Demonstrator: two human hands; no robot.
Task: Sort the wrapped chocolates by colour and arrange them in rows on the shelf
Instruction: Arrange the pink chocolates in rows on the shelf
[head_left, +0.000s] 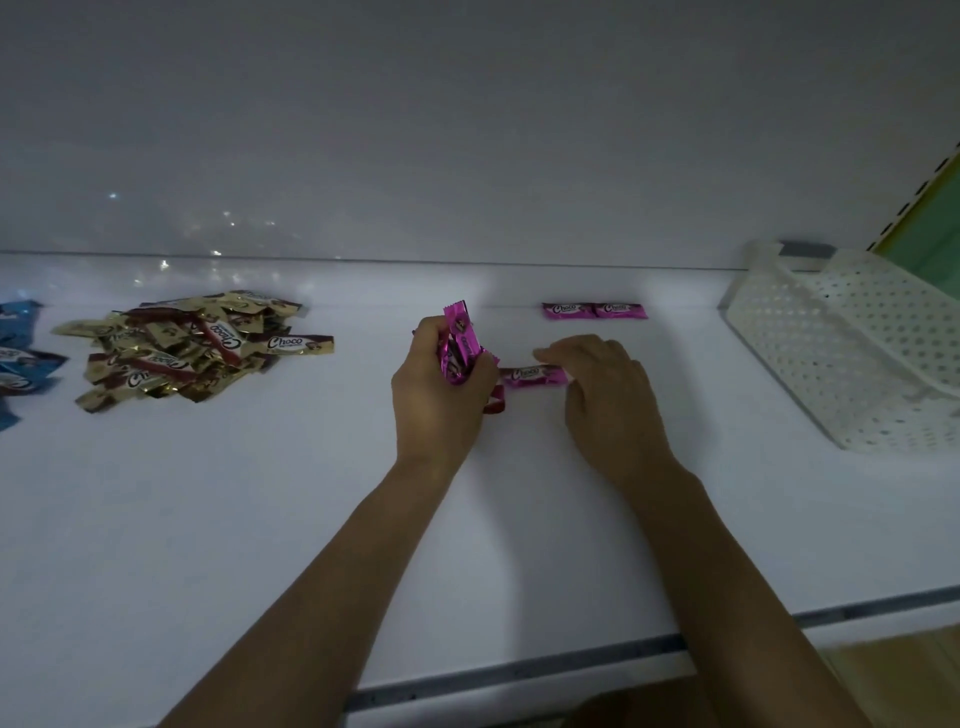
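Head view, left hand (441, 400) curled round pink chocolate bunch (460, 349), right hand (610, 397) pinching lone pink chocolate (531, 375) on shelf (260, 493), left of basket (831, 358)

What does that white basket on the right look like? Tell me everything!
The white basket looks like plastic, with rows of little round holes all over its walls. It sits tilted at the right end of the shelf, towards the back. Nothing shows inside it, and nothing but the shelf seems to touch it.

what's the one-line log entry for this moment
left hand: grips pink bunch | right hand: holds pink chocolate | pink pair: side by side on shelf
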